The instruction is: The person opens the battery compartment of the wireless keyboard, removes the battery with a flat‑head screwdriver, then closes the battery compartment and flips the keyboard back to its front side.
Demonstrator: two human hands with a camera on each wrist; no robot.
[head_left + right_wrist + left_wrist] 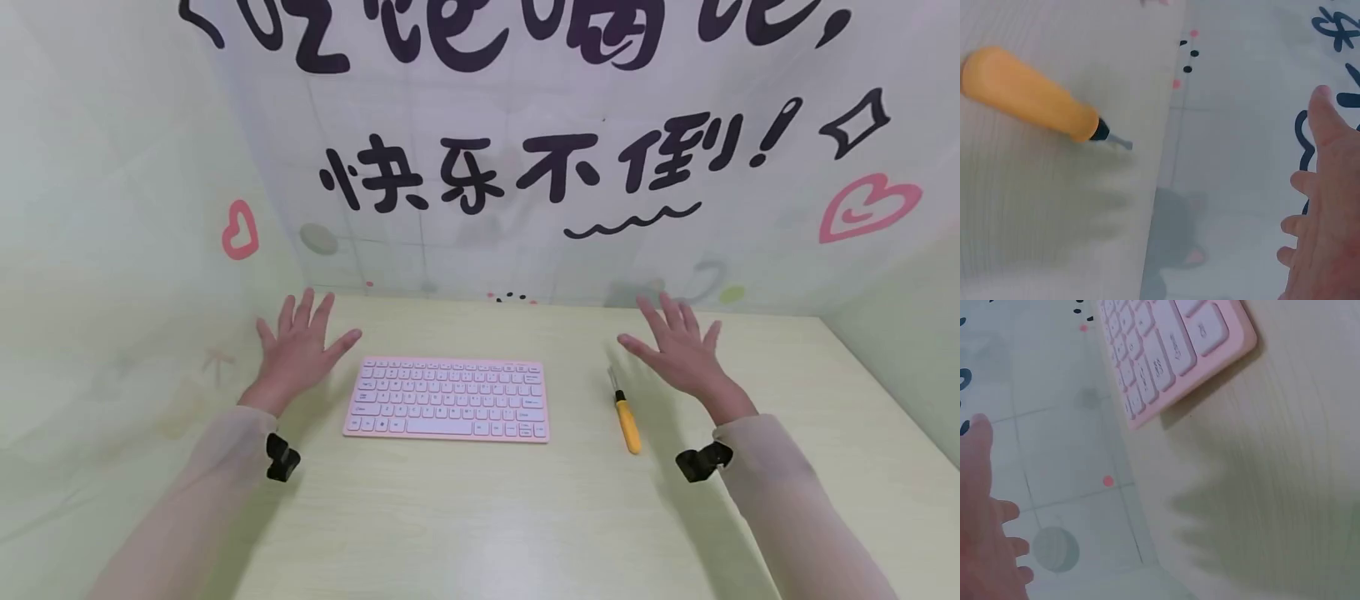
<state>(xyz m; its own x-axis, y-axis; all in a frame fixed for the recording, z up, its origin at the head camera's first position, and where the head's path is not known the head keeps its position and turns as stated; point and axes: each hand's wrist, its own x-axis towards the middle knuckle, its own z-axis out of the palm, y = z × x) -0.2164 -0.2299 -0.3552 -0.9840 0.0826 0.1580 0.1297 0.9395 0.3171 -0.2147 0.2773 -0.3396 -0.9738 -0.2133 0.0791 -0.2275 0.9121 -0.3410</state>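
A pink keyboard with pale keys (448, 400) lies flat on the table, and its corner shows large in the left wrist view (1204, 337). My left hand (296, 354) is held with fingers spread, up and left of the keyboard, holding nothing. To the keyboard's right lies a screwdriver (627, 423) with a yellow-orange handle and a short metal shaft pointing away from me. My right hand (684, 358), fingers also spread and holding nothing, is above and right of the screwdriver. In the right wrist view the screwdriver (1035, 97) lies apart from the right hand (1329, 212).
The pale wooden table (465, 517) runs back to a white printed wall sheet (480, 250) with dark lettering and hearts. A white side panel (112, 333) borders the left, another (915, 333) the right. Black camera mounts (281, 458) sit on both wrists.
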